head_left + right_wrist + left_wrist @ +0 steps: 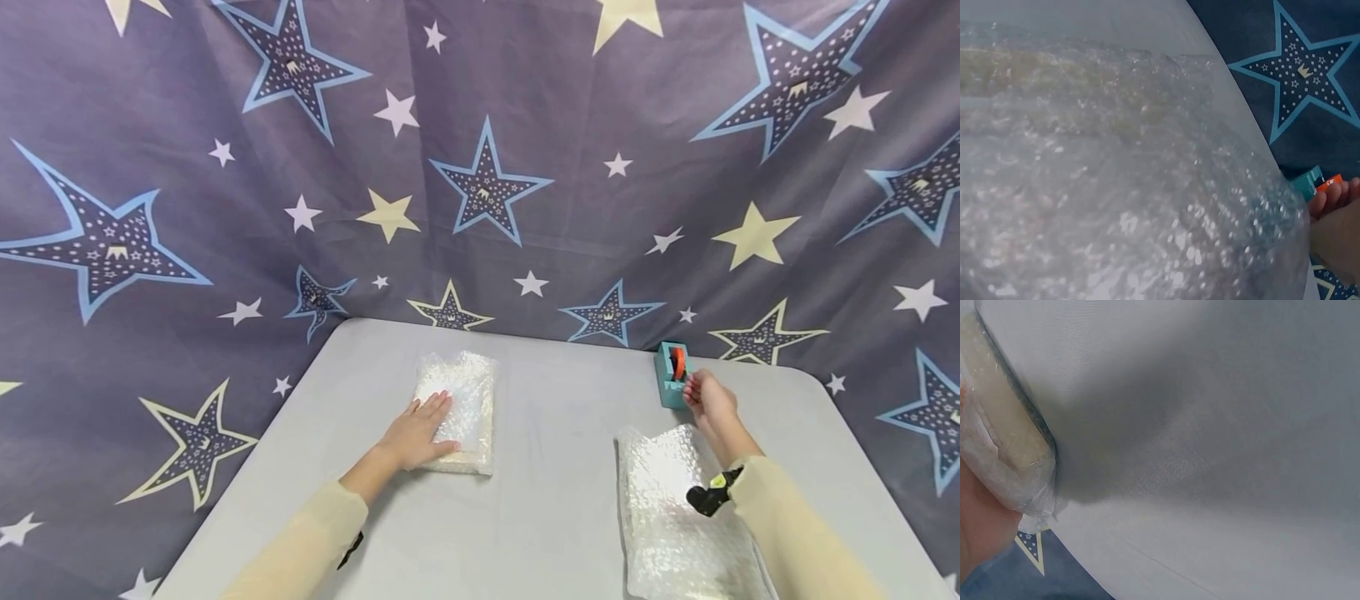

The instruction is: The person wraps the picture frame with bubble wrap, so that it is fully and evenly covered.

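Note:
My left hand (418,431) lies spread, palm down, over a flat package in bubble wrap (474,392) on the table. In the left wrist view, the edge of this wrapped package (1007,406) shows beside part of the hand. At the back right, my right hand (711,400) has its fingers curled and pinches at the front end of a teal tape dispenser (666,377) with an orange hub; the tape between the fingertips is too small to make out. The right wrist view catches the curled fingers (1334,197) beside the dispenser.
A larger bubble-wrap piece (667,517) lies under the right forearm and fills much of the right wrist view. The pale table (540,500) ends at a star-patterned curtain (510,275) behind and at both sides. Dark wrist cameras sit at both cuffs.

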Action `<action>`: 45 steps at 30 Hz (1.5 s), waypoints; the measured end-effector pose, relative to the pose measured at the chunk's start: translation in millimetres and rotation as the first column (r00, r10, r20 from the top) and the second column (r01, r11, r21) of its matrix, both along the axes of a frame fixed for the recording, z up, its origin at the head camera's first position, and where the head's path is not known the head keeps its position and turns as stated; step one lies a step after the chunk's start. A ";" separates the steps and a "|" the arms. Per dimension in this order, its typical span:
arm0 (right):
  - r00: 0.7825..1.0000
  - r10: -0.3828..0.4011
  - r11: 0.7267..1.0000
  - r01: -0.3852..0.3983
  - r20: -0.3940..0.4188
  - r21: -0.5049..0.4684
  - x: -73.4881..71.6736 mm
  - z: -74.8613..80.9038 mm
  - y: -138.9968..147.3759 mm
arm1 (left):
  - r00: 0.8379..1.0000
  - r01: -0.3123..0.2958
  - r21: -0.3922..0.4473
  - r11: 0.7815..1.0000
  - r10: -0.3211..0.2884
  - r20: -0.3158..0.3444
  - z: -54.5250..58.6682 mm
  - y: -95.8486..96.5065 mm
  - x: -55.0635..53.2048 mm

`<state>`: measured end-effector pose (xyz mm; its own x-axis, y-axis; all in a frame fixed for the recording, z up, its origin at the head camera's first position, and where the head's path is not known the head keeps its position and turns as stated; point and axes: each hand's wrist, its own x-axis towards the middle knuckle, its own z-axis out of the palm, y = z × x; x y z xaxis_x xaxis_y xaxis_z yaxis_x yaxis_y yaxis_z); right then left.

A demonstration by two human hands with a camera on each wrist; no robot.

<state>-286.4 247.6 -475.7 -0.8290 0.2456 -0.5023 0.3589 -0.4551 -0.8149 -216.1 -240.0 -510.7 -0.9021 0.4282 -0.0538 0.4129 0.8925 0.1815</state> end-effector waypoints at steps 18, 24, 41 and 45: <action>0.967 0.256 0.963 -0.254 -0.016 0.088 12.9 13.7 15.9 | 1.000 0.000 0.011 1.000 0.000 0.006 1.7 0.1 -1.1; 0.939 0.295 0.904 -0.335 0.179 0.267 15.1 25.4 15.0 | 1.000 0.009 0.058 0.998 -0.008 -0.016 -1.1 -1.9 -1.2; 0.960 0.141 0.880 -0.234 0.243 0.414 12.8 6.6 11.0 | 1.000 -0.010 0.024 1.000 0.010 -0.002 -0.6 -1.2 0.1; 0.969 0.090 0.904 -0.176 0.228 0.389 12.3 4.5 4.5 | 1.000 -0.005 0.033 0.999 0.006 -0.006 -0.4 -0.9 0.5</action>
